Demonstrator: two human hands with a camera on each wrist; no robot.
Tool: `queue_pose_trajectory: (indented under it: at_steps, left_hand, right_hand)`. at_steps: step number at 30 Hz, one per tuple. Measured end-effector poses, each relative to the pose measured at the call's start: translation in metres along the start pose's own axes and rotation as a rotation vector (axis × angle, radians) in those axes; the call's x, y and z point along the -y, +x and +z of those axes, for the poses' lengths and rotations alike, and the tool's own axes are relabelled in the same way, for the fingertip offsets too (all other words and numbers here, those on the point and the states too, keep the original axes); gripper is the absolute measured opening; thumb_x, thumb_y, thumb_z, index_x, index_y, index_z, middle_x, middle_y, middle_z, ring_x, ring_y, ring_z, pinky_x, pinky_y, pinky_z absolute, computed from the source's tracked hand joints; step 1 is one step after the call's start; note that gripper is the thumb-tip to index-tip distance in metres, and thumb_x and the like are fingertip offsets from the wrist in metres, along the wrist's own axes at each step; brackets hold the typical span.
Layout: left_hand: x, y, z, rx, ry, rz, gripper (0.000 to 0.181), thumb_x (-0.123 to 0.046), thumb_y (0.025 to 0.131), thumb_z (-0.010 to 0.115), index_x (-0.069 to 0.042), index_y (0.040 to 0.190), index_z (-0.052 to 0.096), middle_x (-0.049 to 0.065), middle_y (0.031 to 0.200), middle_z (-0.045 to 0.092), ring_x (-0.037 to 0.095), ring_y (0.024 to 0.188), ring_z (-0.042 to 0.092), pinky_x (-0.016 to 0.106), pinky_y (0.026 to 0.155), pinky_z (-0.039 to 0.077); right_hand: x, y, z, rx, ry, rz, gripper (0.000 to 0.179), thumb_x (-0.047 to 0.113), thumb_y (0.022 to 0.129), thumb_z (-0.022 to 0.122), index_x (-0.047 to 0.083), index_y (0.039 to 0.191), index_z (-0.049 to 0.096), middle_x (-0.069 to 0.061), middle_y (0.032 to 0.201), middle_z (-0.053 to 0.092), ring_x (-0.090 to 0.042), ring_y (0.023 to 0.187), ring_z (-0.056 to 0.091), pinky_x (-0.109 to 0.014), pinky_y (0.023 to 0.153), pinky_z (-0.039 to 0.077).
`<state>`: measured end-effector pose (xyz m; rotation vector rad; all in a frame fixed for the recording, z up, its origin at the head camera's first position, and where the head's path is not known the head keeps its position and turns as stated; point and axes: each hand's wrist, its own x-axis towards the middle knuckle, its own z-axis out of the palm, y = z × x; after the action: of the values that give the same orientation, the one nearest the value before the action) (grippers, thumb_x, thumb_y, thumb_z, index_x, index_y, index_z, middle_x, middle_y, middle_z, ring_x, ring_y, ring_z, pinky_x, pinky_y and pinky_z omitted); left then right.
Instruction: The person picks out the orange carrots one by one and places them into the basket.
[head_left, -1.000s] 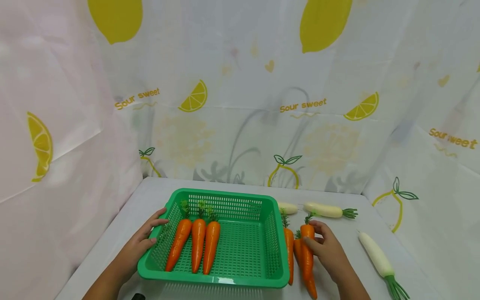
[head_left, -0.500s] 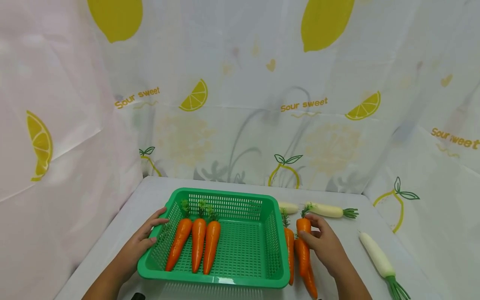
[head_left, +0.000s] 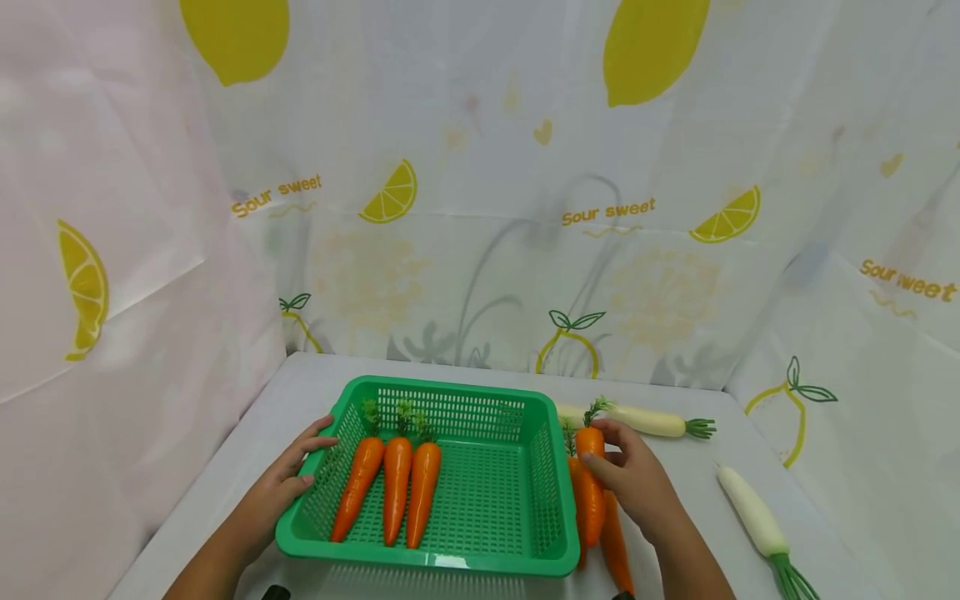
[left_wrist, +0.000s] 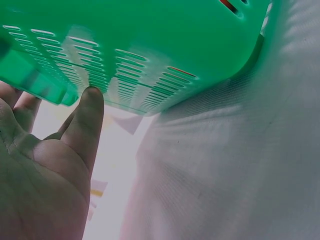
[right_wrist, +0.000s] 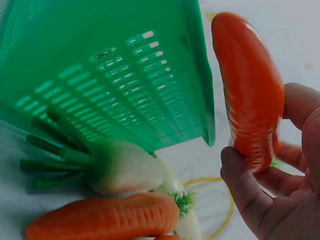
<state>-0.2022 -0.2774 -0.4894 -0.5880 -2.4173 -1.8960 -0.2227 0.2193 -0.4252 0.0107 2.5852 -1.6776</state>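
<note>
My right hand [head_left: 633, 475] pinches a carrot [head_left: 590, 483] by its upper part, just outside the right wall of the green basket [head_left: 450, 560]. In the right wrist view this held carrot [right_wrist: 252, 85] is raised beside the basket's rim, thumb on one side and fingers on the other. At the basket's left rim, my left hand [head_left: 273, 492] grips the edge; its thumb [left_wrist: 90, 115] touches the slotted outer wall. Three carrots [head_left: 397, 483] lie side by side in the basket's left half, leafy ends at the back. Another carrot [head_left: 617, 550] lies under the right hand.
A carrot [head_left: 576, 500], partly hidden by the held one, lies against the basket's right side. White radishes [head_left: 651, 420] lie behind on the table, and another radish [head_left: 753, 510] lies at far right. Lemon-print cloth [head_left: 480, 283] encloses the back and sides.
My right hand has moved left with the held carrot, up off the carrot beneath it and closer to the basket's right rim. The left hand and basket have stayed put.
</note>
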Motion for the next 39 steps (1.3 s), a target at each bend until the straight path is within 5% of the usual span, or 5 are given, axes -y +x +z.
queue_pose_trajectory:
  at_steps: [23,39]
  left_hand:
    - [0.002,-0.002,0.000,-0.003,0.005,-0.006,0.042,-0.005,0.105,0.042,-0.007,0.147,0.050,0.001,0.175,0.017,-0.017,0.142,0.019,0.011,0.101,0.036]
    - [0.003,0.001,0.000,-0.008,0.021,0.015,0.041,-0.007,0.107,0.041,-0.005,0.147,0.049,0.002,0.175,0.018,-0.017,0.143,0.018,0.007,0.102,0.030]
  right_hand:
    - [0.033,0.014,0.027,0.109,0.107,-0.079,0.052,0.022,0.099,0.072,0.013,0.145,0.048,-0.013,0.149,0.053,-0.028,0.110,0.064,-0.039,0.084,0.059]
    - [0.055,0.026,0.038,0.155,0.022,-0.119,0.047,0.025,0.097,0.075,0.018,0.138,0.052,-0.009,0.148,0.053,-0.026,0.107,0.065,-0.038,0.082,0.059]
